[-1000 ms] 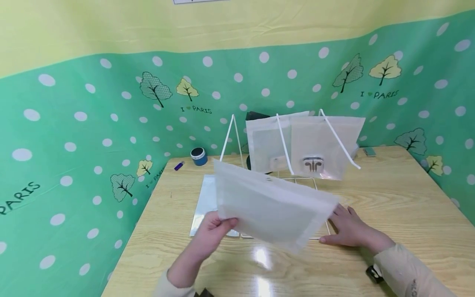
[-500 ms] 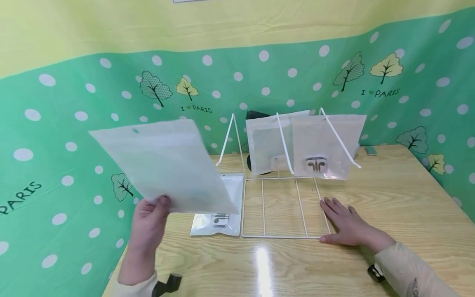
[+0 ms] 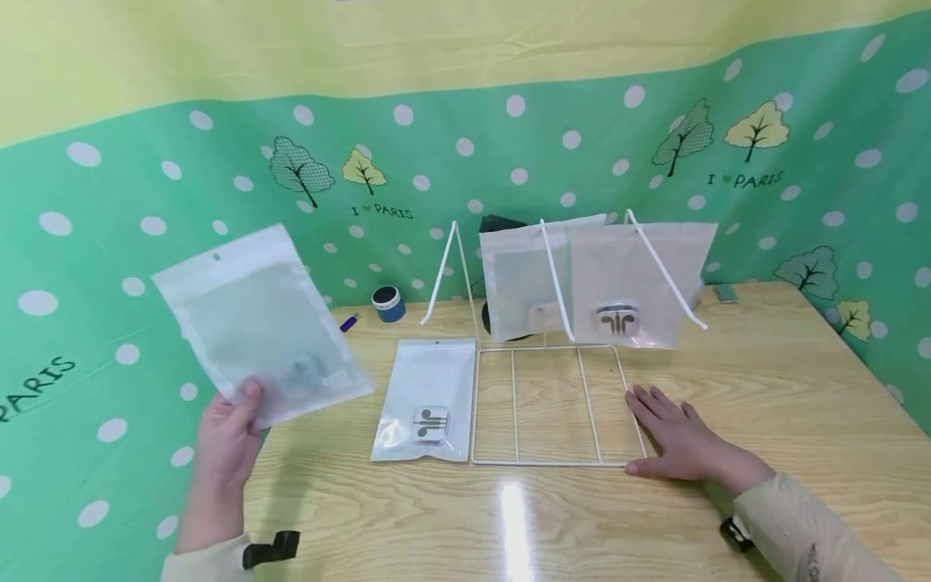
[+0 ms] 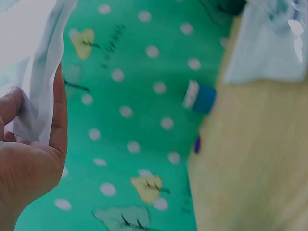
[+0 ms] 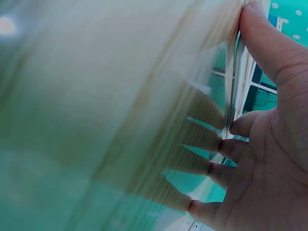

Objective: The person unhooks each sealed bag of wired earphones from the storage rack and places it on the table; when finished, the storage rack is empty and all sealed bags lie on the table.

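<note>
My left hand (image 3: pixel 227 436) pinches a white zip bag (image 3: pixel 254 315) by its lower edge, thumb in front, and holds it up at the left. A blurred earphone case shows faintly through that bag. On the table my right hand (image 3: pixel 676 440) rests with fingers spread, touching the right side of a white wire rack (image 3: pixel 558 464). Another zip bag (image 3: pixel 425 380) with boxed earphones (image 3: pixel 431 423) lies left of the rack base. Two more bags hang from the rack's prongs; the right hanging bag (image 3: pixel 647 275) shows earphones, and the left hanging bag (image 3: pixel 520 283) is partly overlapped.
A blue round speaker (image 3: pixel 389 304) and a purple USB stick (image 3: pixel 350 322) sit at the back left. A small green item (image 3: pixel 725 295) lies at the back right. Dark objects stand behind the rack. A patterned cloth (image 3: pixel 407 186) borders the table.
My left hand has carried the bag left, from in front of the rack to beyond the table's left side, turning it. The lying bag and rack base came into view. My right hand stays put.
</note>
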Demonstrator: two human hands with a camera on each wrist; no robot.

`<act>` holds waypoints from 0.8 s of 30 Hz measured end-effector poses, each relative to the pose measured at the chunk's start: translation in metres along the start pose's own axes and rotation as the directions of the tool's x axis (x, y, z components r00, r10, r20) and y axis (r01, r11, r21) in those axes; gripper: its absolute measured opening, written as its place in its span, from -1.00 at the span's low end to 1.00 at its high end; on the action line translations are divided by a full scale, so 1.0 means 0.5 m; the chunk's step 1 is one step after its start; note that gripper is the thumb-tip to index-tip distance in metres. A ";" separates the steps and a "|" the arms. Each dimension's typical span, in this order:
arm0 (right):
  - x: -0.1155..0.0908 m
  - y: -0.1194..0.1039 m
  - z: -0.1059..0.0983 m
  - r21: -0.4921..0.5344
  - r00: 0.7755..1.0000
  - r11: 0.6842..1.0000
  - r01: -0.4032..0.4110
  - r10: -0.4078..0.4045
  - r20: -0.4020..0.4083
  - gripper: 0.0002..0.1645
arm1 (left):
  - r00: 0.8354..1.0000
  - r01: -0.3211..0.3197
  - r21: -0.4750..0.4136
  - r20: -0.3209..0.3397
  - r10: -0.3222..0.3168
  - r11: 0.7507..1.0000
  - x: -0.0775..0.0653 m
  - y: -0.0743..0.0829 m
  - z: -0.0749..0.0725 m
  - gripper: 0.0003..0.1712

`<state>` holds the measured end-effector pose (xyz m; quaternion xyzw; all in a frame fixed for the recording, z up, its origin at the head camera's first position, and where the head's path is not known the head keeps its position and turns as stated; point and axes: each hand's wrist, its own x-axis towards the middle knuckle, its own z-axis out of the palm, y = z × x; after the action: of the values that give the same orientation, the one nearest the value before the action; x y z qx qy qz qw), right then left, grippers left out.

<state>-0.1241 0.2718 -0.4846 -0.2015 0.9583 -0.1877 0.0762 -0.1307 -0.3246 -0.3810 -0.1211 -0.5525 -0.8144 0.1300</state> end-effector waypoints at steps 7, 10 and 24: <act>0.001 -0.004 -0.007 -0.017 1.000 1.000 0.011 -0.011 -0.003 0.36 | 0.947 0.322 0.344 -0.113 -0.302 0.882 0.000 -0.027 -0.110 -0.69; 0.001 -0.004 -0.009 -0.017 1.000 1.000 0.009 -0.009 0.000 0.35 | 0.895 0.442 0.481 -0.178 -0.409 0.757 0.009 -0.043 -0.148 -0.80; 0.002 -0.001 -0.002 0.018 0.999 1.000 -0.024 0.024 0.023 0.38 | 0.713 0.573 0.774 -0.308 -0.630 0.270 0.049 -0.113 -0.206 -0.13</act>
<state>-0.1249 0.2714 -0.4837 -0.1915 0.9580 -0.1931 0.0911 -0.1789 -0.4023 -0.4588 0.1489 -0.8736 -0.4335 -0.1639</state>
